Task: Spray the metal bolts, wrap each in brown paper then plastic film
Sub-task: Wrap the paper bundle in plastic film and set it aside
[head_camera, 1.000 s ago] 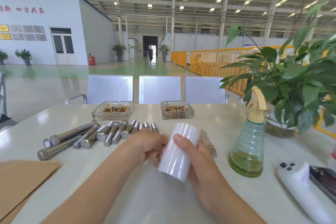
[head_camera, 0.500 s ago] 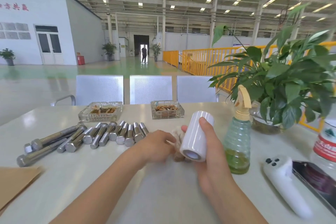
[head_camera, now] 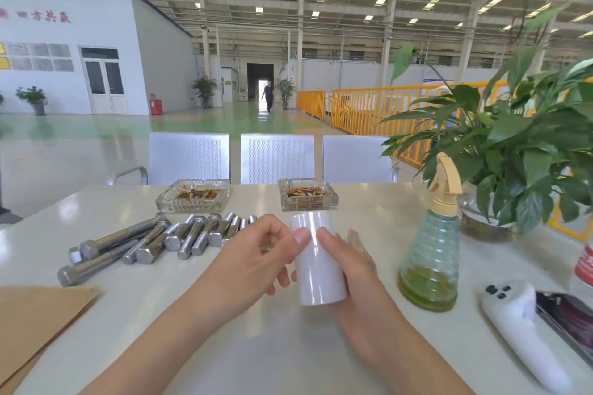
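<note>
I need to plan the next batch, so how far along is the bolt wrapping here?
Early. A crinkled film-covered bundle behind the right hand may be one finished bolt. In hand: the right hand grips the white roll of plastic film while the left hand picks at it. Left: the bare steel hex bolts, beside the brown paper sheets.
</note>
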The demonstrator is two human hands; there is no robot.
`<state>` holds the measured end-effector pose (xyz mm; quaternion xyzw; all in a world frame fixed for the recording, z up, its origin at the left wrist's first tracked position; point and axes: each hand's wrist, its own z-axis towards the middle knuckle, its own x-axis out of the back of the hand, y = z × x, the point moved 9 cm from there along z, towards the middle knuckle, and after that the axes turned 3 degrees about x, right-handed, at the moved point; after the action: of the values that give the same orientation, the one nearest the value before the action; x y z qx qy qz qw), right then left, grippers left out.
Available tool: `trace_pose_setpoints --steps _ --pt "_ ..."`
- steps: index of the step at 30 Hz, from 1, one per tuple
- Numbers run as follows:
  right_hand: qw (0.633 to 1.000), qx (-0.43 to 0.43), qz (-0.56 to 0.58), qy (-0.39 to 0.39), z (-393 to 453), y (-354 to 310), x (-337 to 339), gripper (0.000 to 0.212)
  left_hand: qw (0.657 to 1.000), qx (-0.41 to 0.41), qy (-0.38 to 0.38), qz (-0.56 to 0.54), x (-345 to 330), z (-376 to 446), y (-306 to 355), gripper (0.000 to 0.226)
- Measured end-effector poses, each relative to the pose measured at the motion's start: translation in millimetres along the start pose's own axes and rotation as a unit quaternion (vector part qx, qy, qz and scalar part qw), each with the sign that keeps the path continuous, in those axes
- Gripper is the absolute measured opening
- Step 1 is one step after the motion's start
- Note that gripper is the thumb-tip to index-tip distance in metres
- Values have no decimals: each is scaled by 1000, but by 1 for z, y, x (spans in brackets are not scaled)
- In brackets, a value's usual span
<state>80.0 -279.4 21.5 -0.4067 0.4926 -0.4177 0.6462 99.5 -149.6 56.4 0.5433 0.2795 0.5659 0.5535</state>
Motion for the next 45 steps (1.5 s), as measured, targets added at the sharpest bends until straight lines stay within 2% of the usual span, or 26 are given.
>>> trace_pose_setpoints --steps 3,5,11,14,18,23,33,39,42,45 --pt "998 -26 -15 -51 -6 6 -14 51 999 11 25 -42 10 -4 -8 42" --pt "996 -46 13 -71 -9 11 -20 49 994 41 8 -97 12 -7 -18 41" --pt "991 -83 67 -77 -10 27 -21 48 985 83 -34 -148 19 -13 -31 37" --pt "998 -46 -24 -35 -6 25 -13 45 992 77 -3 -105 26 -16 -31 24" --pt "988 32 -149 15 -9 13 -5 43 998 30 42 -27 28 -20 -20 9" --pt "984 60 -166 29 -11 8 -4 40 997 11 73 22 26 -23 -15 14" --pt "983 50 -176 26 -10 11 -7 34 987 -12 115 109 34 -23 -15 12" --pt "994 -16 -111 12 -10 22 -7 45 994 -2 107 27 38 -20 -15 13" --pt "998 -42 -54 4 -11 23 -9 47 998 25 57 -31 30 -20 -17 10" --pt "998 -54 -13 -1 -13 21 -12 48 998 38 32 -48 25 -20 -18 19"
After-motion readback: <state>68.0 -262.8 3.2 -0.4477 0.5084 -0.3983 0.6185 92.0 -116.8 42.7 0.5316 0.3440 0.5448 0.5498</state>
